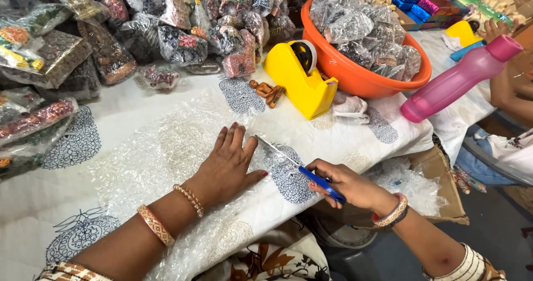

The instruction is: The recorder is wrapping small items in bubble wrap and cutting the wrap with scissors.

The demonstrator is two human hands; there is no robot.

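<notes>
Pressing flat, fingers spread, the left hand point(230, 167) pins a clear bubble-wrap sheet point(166, 159) on the printed white tablecloth point(33, 203) near the front edge — blue-handled scissors point(302, 170) are gripped by the right hand point(347, 186), blades on the wrap; cut judged barely begun, most left.

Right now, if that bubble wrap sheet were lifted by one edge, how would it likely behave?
The bubble wrap would probably flop and drape, since it looks thin and lies flat only where the left hand presses it. It is likely very light. It may slide easily on the tablecloth while the right hand holds scissors.
</notes>
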